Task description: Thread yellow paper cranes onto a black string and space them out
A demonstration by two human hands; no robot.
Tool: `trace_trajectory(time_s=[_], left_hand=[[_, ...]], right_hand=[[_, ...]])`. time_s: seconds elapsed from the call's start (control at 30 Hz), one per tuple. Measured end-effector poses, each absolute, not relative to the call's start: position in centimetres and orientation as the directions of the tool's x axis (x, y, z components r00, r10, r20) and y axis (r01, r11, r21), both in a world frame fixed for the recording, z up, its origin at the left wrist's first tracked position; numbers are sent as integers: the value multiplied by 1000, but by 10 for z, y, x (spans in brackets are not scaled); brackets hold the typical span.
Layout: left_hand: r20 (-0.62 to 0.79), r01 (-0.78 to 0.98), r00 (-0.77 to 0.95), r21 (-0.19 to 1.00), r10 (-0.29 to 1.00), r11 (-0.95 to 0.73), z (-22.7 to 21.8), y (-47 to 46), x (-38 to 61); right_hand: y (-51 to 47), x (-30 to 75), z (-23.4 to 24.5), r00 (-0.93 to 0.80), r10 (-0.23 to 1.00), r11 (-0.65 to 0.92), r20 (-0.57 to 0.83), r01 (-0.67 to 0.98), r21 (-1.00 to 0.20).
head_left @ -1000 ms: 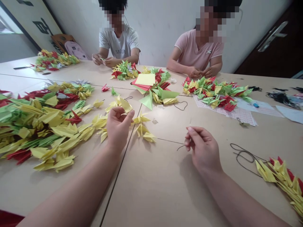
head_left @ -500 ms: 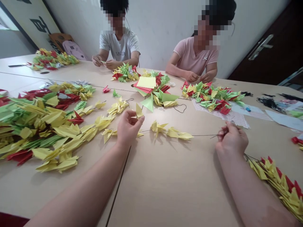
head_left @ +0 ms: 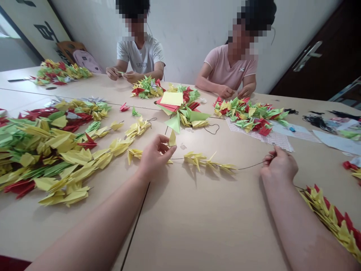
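My left hand (head_left: 158,153) pinches a yellow folded paper crane (head_left: 172,139) between thumb and fingers, held up above the table. My right hand (head_left: 279,165) is closed on a dark thread (head_left: 251,166); a small thin metallic tip shows above its fingers, too small to name surely. Along that thread, between my hands, hang several yellow paper cranes (head_left: 207,162). More yellow cranes (head_left: 134,154) lie just behind my left hand, partly hidden by it. Beside my right forearm lies a strung bunch of yellow and red cranes (head_left: 332,218).
A large heap of yellow, green and red cranes (head_left: 62,146) covers the left side. Square paper sheets (head_left: 172,98) are stacked mid-table among folded pieces. Two people sit opposite, their hands working near crane piles (head_left: 251,113). Black cords (head_left: 317,122) lie at the right.
My left hand has moved slightly right with the yellow crane. The thread to my right hand now slants upward, and the cranes on it have shifted right a little.
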State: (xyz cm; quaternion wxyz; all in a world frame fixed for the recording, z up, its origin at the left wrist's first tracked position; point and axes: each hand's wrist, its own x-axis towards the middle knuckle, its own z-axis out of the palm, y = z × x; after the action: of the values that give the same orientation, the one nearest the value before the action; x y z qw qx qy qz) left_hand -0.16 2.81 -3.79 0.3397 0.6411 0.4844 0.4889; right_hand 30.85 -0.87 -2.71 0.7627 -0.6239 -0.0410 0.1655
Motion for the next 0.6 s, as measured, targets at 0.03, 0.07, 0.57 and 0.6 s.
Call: trace_trajectory(time_s=[0.03,0.07,0.57,0.6], left_hand=[[288,293,59,911,956,-292,-38,28,-1],[275,297,65,912,959,-282,-37,28,-1],[90,-25,269,996,959,-86,-18,8,9],[45,-83,269,996,962,-23,-16,6,12]], right_hand=[[-9,308,-28,942,306,167,-140,-198,-966],[-9,309,-28,942,307,167,-136,-194,-967],[-37,219,-22,463,844,195,272,207,-959],[-45,205,-22,279,901,236,332,328,-915]])
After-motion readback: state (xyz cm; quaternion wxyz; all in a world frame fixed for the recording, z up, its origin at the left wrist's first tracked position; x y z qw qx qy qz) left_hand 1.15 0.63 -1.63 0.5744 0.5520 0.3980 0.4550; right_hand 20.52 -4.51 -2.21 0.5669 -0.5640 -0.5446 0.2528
